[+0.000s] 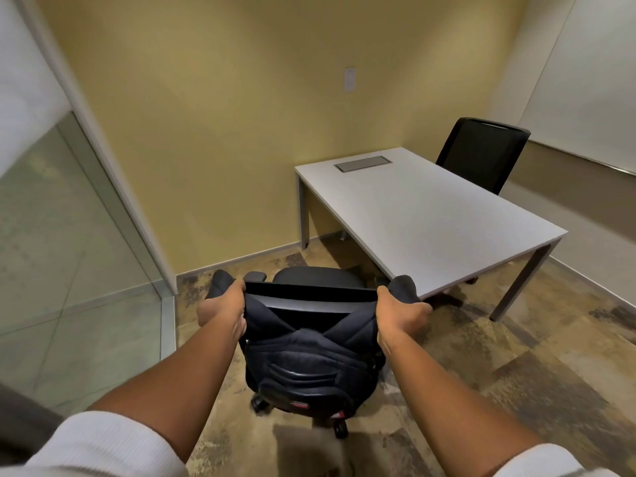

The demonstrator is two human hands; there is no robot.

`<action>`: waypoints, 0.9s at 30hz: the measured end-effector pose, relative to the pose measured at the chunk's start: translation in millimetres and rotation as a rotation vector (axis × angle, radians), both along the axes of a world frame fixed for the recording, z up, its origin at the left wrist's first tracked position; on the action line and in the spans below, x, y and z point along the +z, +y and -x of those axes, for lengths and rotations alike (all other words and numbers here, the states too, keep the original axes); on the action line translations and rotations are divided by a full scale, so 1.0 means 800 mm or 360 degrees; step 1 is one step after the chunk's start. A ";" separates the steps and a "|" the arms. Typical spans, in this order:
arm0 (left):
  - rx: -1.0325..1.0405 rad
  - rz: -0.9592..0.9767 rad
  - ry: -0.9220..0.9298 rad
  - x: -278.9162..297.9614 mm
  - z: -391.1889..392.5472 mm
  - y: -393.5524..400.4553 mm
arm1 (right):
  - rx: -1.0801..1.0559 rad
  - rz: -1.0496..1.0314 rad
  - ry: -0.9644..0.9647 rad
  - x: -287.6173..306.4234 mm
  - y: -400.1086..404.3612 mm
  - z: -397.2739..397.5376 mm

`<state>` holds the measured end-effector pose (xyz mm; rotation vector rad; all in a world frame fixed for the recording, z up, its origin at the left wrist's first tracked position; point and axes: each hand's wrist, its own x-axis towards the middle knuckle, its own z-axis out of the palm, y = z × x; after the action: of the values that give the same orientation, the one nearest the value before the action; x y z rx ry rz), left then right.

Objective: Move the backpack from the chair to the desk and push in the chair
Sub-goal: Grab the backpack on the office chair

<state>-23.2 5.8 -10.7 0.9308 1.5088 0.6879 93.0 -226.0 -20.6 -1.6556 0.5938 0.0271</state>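
Black fabric filled both grips: your left hand (pixel 220 309) and right hand (pixel 399 311) each clenched one strap of the one backpack (pixel 306 366); between them, it hid most of one chair (pixel 309 290); the tabletop (pixel 430 215) lay beyond.

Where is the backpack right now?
In the head view, low and centre, the backpack hangs over the back of the near chair, between the left hand and right hand, left of the desk.
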 end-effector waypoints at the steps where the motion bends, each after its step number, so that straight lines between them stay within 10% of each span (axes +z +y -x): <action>1: -0.0001 -0.0003 -0.0010 0.002 0.004 -0.006 | -0.0001 -0.0016 -0.0002 0.002 -0.005 0.004; 27: -0.0573 -0.0057 -0.0038 0.004 0.108 -0.085 | 0.0510 -0.0274 0.0221 0.064 -0.062 0.088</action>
<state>-109.2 -61.9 -7.9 1.1805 1.2661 0.4634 22.4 -275.6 30.9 -1.5735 0.4124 0.4181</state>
